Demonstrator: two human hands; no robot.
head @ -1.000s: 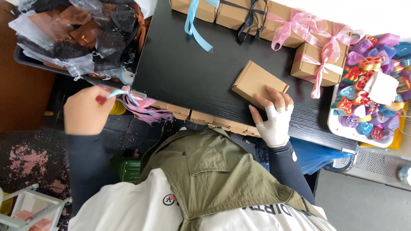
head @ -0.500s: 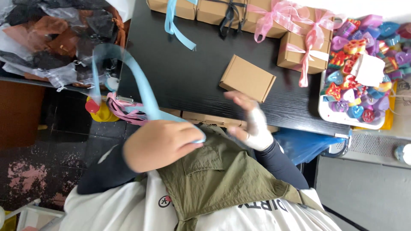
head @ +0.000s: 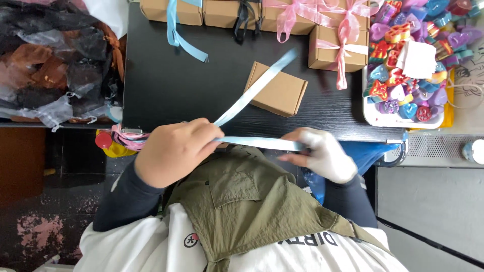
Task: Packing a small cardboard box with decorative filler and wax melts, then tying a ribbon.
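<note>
Both hands' grip pinches a light blue ribbon [head: 252,142]: left hand [head: 174,151], right hand [head: 322,153]. Upper-frame boxes [head: 282,12] are tied; the plain box [head: 277,90] at center remains unribboned.

Pale blue ribbon [head: 257,142] between the hands, plain brown box [head: 276,89] beyond them on the black bench [head: 166,85], pink-ribboned brown boxes [head: 337,46] farther off, multicoloured hearts in a white tray [head: 375,118] beyond the right hand.

small box [head: 276,89] sits mid-table [head: 166,85], tied boxes [head: 262,12] lined up behind it, tray [head: 403,120] off to its right
</note>
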